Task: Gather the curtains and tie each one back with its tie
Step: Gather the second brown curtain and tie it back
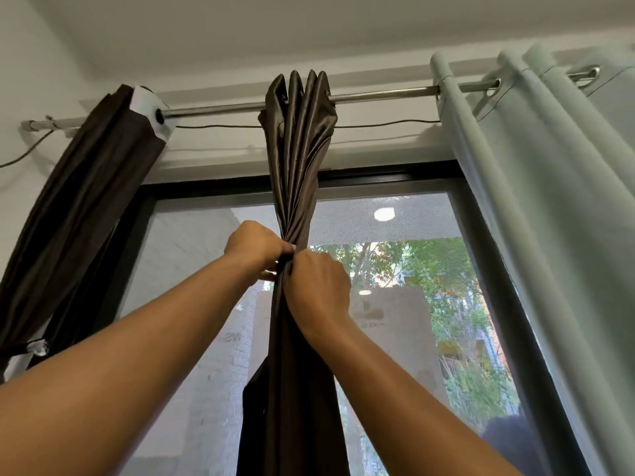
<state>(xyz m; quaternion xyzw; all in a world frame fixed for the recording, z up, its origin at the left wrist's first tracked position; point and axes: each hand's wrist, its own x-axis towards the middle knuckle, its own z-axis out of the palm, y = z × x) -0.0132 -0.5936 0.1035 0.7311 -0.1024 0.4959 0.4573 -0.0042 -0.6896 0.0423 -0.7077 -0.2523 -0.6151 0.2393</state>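
Note:
A dark brown satin curtain (298, 142) hangs bunched from the middle of a metal rod (378, 93). It is pinched into a narrow waist at head height. My left hand (256, 247) grips the gathered fabric from the left. My right hand (318, 290) grips it just below and to the right, fingers curled round the bundle. A dark band, possibly the tie, shows between my hands; I cannot tell for sure. A second brown curtain (92, 201) hangs gathered at the left, bound low with a white strip (36, 348).
A pale grey-green curtain (549, 201) hangs at the right end of the rod. Behind the curtains is a dark-framed window (405, 180) with a mesh screen, trees outside. A thin cord (220, 127) runs under the rod. White wall at the left.

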